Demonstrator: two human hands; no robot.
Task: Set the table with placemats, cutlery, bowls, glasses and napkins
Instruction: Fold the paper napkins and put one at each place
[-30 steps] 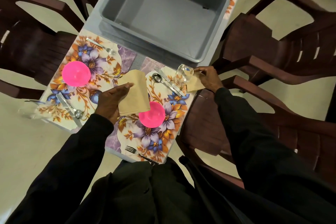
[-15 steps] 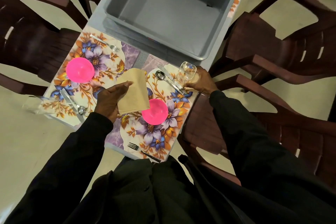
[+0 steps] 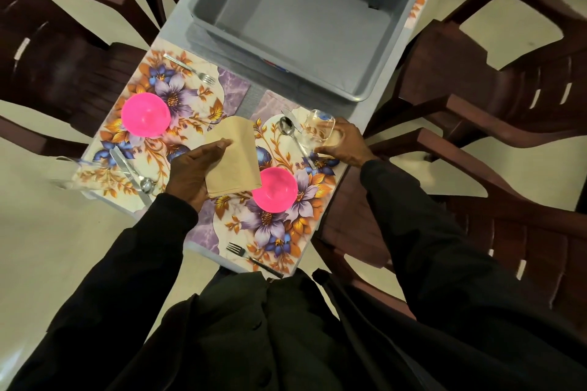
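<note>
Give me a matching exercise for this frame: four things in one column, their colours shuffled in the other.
Things: 1 napkin, 2 tub, 3 bowl, 4 chair.
Colours: a pink, b dark brown, c tan, d grey.
Pairs: 1-c, 2-d, 3-a, 4-b.

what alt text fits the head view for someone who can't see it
From above, a person's left hand holds a folded tan napkin over a floral placemat with a pink bowl, while the right hand grips a clear glass at its far corner. A grey tub sits beyond.
</note>
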